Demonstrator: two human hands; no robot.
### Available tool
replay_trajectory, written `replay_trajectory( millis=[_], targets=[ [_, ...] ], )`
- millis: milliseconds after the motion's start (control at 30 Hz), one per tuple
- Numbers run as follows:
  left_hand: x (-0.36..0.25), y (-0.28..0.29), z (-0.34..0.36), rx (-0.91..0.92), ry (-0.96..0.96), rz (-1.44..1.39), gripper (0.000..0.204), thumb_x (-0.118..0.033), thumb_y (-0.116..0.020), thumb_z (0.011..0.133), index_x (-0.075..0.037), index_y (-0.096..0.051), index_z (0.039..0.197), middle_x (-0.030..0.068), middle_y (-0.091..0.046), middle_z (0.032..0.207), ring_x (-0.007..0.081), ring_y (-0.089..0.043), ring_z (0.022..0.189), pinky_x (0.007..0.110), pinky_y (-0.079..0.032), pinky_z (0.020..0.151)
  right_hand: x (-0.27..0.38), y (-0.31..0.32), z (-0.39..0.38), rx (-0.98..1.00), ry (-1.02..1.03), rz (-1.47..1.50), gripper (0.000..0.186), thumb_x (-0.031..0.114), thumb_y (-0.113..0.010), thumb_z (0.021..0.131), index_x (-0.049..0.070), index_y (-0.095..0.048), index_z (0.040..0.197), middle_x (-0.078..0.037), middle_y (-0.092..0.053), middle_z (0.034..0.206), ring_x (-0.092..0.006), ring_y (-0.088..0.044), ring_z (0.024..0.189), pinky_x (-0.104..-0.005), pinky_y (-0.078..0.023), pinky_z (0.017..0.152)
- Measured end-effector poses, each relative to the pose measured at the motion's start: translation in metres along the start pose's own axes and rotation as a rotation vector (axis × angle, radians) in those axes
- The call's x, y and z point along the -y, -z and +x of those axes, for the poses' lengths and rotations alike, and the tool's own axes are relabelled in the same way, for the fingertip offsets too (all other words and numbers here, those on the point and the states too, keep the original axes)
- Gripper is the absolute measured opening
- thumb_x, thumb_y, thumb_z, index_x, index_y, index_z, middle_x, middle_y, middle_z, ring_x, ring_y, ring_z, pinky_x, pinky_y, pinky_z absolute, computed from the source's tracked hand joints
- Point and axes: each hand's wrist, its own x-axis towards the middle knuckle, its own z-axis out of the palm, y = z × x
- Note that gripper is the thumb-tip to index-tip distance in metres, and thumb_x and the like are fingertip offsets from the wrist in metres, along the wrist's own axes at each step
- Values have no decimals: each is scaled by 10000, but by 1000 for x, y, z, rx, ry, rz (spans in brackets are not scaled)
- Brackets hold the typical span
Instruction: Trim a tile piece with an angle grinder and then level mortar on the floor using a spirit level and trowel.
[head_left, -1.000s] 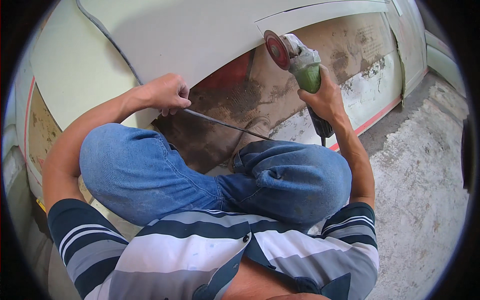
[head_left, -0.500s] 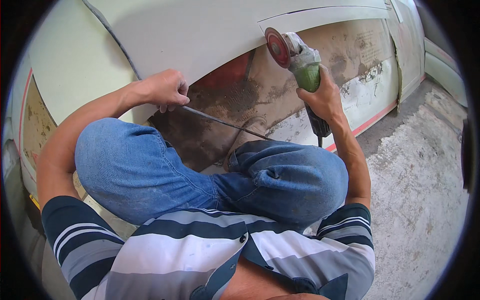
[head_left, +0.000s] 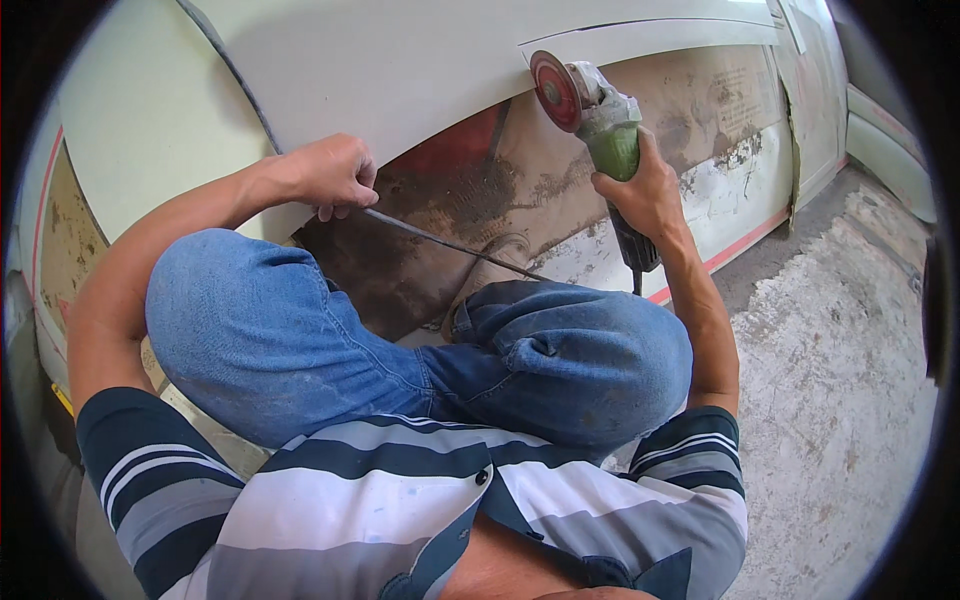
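Note:
My right hand [head_left: 645, 190] is wrapped round the green and black body of an angle grinder [head_left: 613, 150], held upright above my right knee. Its reddish disc [head_left: 554, 92] meets or hovers right by the edge of a large pale sheet [head_left: 370, 75]; I cannot tell whether they touch. A thin cut line runs through the sheet to the right of the disc. My left hand [head_left: 335, 175] is closed on a dark cable [head_left: 440, 238], over the sheet's near edge. From that hand the cable goes up across the sheet and also down toward my right knee.
Under the sheet lies stained brown cardboard [head_left: 690, 95] with a worn white board [head_left: 735, 180] edged in red. Rough concrete floor [head_left: 830, 370] spreads to the right. My bent knees in blue jeans [head_left: 250, 330] are close below both hands. More stacked boards [head_left: 885, 140] stand at the far right.
Hardly anything differs. The grinder and its disc sit very slightly higher in the picture, and the whole view has shifted a little. Both hands keep their holds.

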Motion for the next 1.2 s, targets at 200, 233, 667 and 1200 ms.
replay_trajectory(
  millis=[200, 233, 667, 1200],
  targets=[
    [-4, 1, -3, 8, 8, 25, 175, -122, -570, 794, 31, -638, 747, 100, -639, 586, 178, -632, 477, 297, -512, 463, 2, 1, 1, -11, 23, 3, 739, 298, -712, 645, -2, -439, 1263, -249, -639, 953, -370, -645, 882, -412, -495, 801],
    [-4, 1, -3, 7, 8, 24, 175, -122, -570, 794, 31, -638, 747, 100, -639, 586, 178, -632, 477, 297, -512, 463, 2, 1, 2, -12, 27, -7, 739, 299, -712, 645, -4, -439, 1261, -250, -640, 951, -371, -645, 880, -414, -496, 800],
    [-1, 1, -2, 10, -20, 44, 173, -111, -562, 794, 38, -640, 755, 95, -640, 586, 178, -636, 482, 293, -518, 474, 2, 3, 7, -7, 34, -30, 764, 299, -721, 644, -25, -432, 1273, -253, -637, 967, -370, -642, 900, -410, -493, 809],
    [-1, 1, -1, 13, -15, 34, 180, -121, -565, 794, 40, -636, 754, 104, -634, 583, 186, -637, 490, 302, -523, 457, 1, 0, 14, -20, 54, -37, 739, 299, -713, 652, -13, -436, 1262, -253, -642, 959, -370, -646, 896, -409, -493, 808]
  ],
)
